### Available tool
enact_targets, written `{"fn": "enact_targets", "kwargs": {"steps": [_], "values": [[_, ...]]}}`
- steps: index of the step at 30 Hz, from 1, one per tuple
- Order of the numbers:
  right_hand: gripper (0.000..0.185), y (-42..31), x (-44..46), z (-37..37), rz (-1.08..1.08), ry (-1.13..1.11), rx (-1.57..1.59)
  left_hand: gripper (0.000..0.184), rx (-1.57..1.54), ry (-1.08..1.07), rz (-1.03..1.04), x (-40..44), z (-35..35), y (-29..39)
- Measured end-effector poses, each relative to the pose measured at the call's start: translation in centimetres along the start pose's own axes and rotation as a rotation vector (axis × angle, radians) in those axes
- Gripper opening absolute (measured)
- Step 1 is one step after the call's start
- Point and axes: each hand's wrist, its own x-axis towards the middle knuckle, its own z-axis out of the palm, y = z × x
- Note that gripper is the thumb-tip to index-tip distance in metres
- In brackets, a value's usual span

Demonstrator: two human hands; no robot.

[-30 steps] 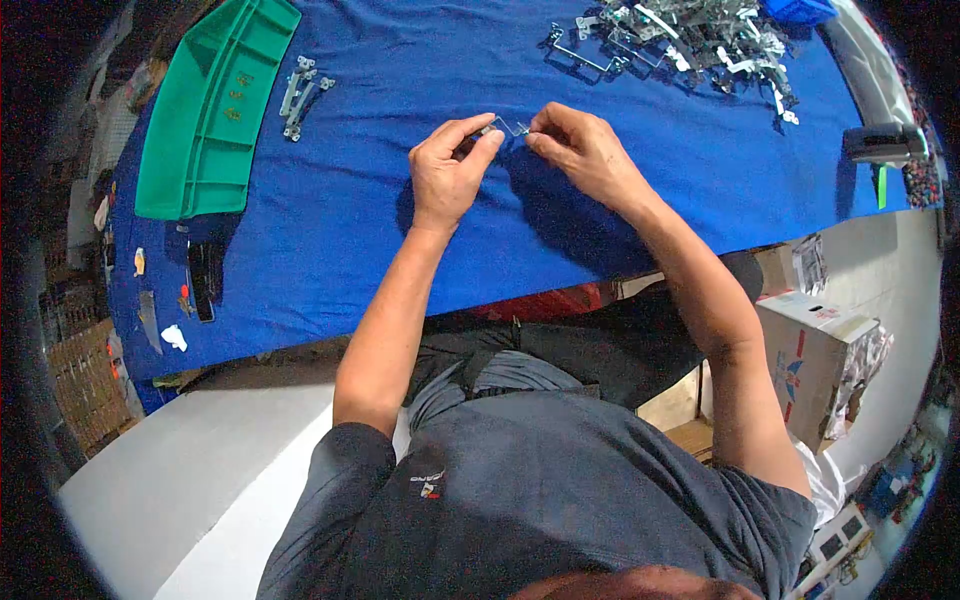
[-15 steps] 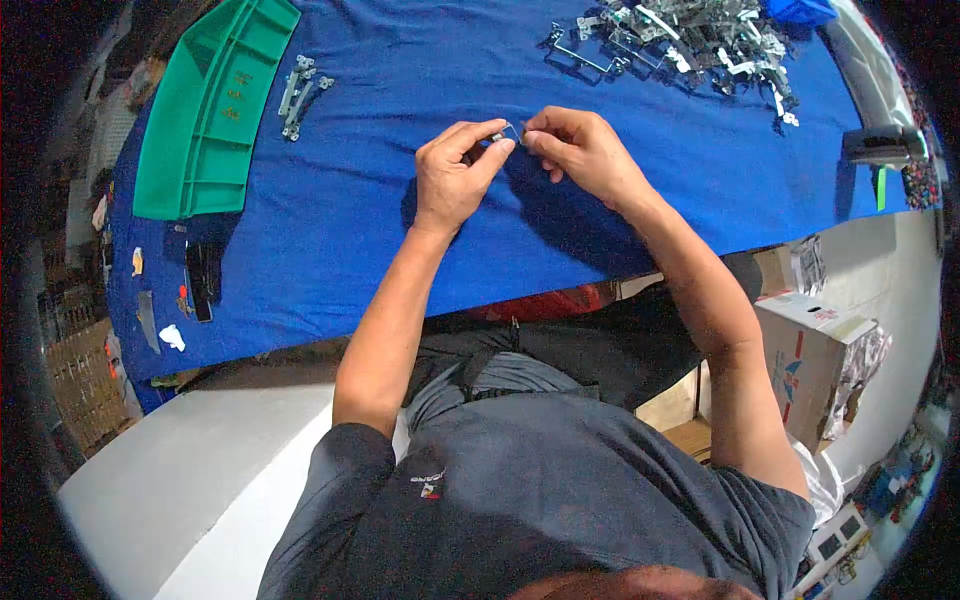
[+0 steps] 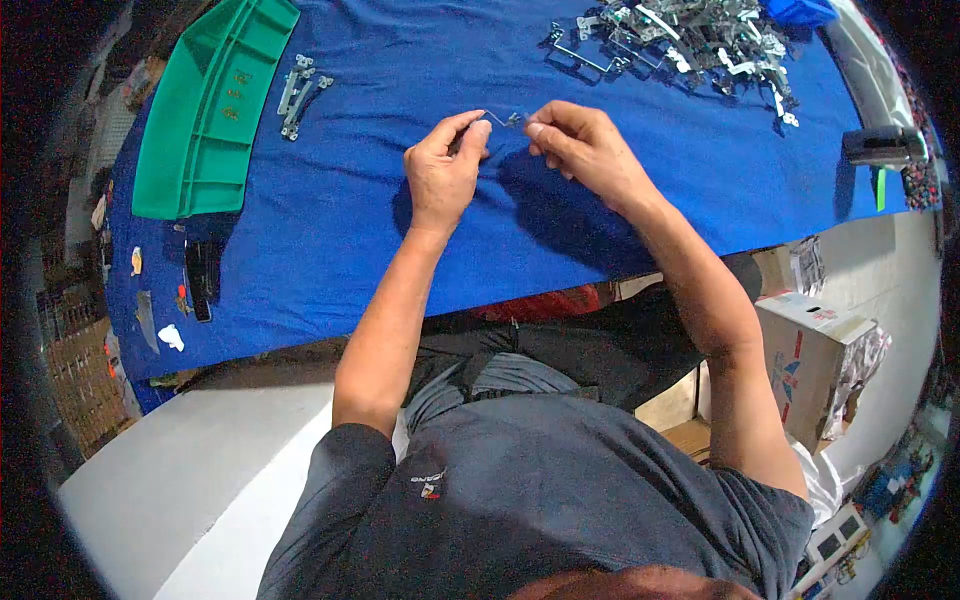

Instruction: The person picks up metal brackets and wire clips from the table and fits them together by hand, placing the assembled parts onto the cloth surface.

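Observation:
A thin bent metal piece point(image 3: 503, 121) spans the gap between my two hands above the blue cloth. My left hand point(image 3: 447, 170) pinches its left end between thumb and fingertips. At the other end, the thumb and fingers of my right hand point(image 3: 583, 150) are closed on the piece; the exact contact is too small to make out. Several metal brackets point(image 3: 303, 97) lie on the cloth to the left. A large heap of similar metal parts point(image 3: 700, 45) is spread at the upper right.
A green plastic tray point(image 3: 215, 110) with small brass-coloured pieces is at the left. Below it lie a black object point(image 3: 201, 280) and a white scrap point(image 3: 171, 337). A dark device point(image 3: 885, 145) stands at the right edge, and a cardboard box point(image 3: 805, 345) is beyond the cloth.
My hands came closer together, then moved apart again, with my left hand shifting left. The metal piece has turned between them and now shows more plainly.

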Motion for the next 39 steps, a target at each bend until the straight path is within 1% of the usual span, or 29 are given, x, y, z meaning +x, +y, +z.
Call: {"fn": "enact_targets", "kwargs": {"steps": [2, 9, 12, 16, 18, 19, 20, 21, 24, 26, 29, 33, 35, 36, 37, 38, 39], "values": [[0.022, -0.1, -0.2, 0.4, -0.022, -0.056, -0.032, 0.019, -0.018, 0.004, -0.006, 0.0, 0.1, 0.0], [0.022, 0.1, 0.1, 0.4, -0.021, -0.028, -0.077, 0.019, 0.031, -0.026, 0.013, 0.0, -0.2, 0.1], [0.022, 1.0, 0.3, 0.3, -0.068, -0.052, -0.092, 0.019, 0.063, -0.047, 0.027, -0.1, -0.2, 0.1], [0.022, 0.9, 0.2, 0.2, -0.107, -0.025, -0.186, 0.019, 0.046, -0.035, 0.024, -0.1, -0.1, 0.1], [0.023, 0.6, 0.2, 0.1, -0.111, -0.016, -0.205, 0.018, 0.047, -0.033, 0.065, -0.1, -0.1, -0.1], [0.022, 0.4, 0.1, -0.1, -0.117, -0.006, -0.278, 0.018, 0.047, -0.033, 0.065, -0.1, -0.1, 0.1], [0.022, 0.2, 0.0, -0.1, -0.122, 0.004, -0.351, 0.018, 0.079, -0.044, 0.141, 0.0, -0.2, 0.3], [0.022, 0.2, 0.0, -0.1, -0.123, 0.004, -0.351, 0.018, 0.112, -0.054, 0.217, 0.0, -0.2, 0.5], [0.021, 0.6, 0.0, 0.1, -0.063, 0.005, -0.282, 0.02, 0.131, -0.068, 0.199, -0.1, -0.2, 0.9], [0.019, 1.0, 0.2, 0.1, 0.02, -0.031, -0.053, 0.02, 0.132, -0.067, 0.207, -0.1, -0.2, 0.8], [0.018, 0.8, 0.4, 0.2, 0.025, -0.039, 0.025, 0.02, 0.142, -0.076, 0.228, -0.1, -0.1, 0.9], [0.019, -0.1, 0.0, 0.2, 0.037, -0.049, -0.07, 0.02, 0.181, -0.131, 0.241, -0.2, -0.2, 1.0], [0.019, 0.9, 0.2, 0.3, -0.218, 0.06, -0.347, 0.02, 0.174, -0.132, 0.267, -0.1, -0.2, 0.9], [0.019, 1.3, 0.4, 0.4, -0.219, 0.06, -0.346, 0.02, 0.168, -0.133, 0.293, -0.1, -0.2, 0.8], [0.02, 1.5, 0.6, 0.5, -0.262, 0.124, -0.275, 0.02, 0.168, -0.133, 0.293, -0.1, -0.2, 0.9], [0.02, 1.6, 0.7, 0.5, -0.305, 0.189, -0.204, 0.019, 0.175, -0.128, 0.266, -0.2, -0.2, 1.0], [0.02, 1.7, 0.7, 0.2, -0.306, 0.189, -0.205, 0.019, 0.181, -0.124, 0.24, -0.2, -0.2, 1.1]]}}
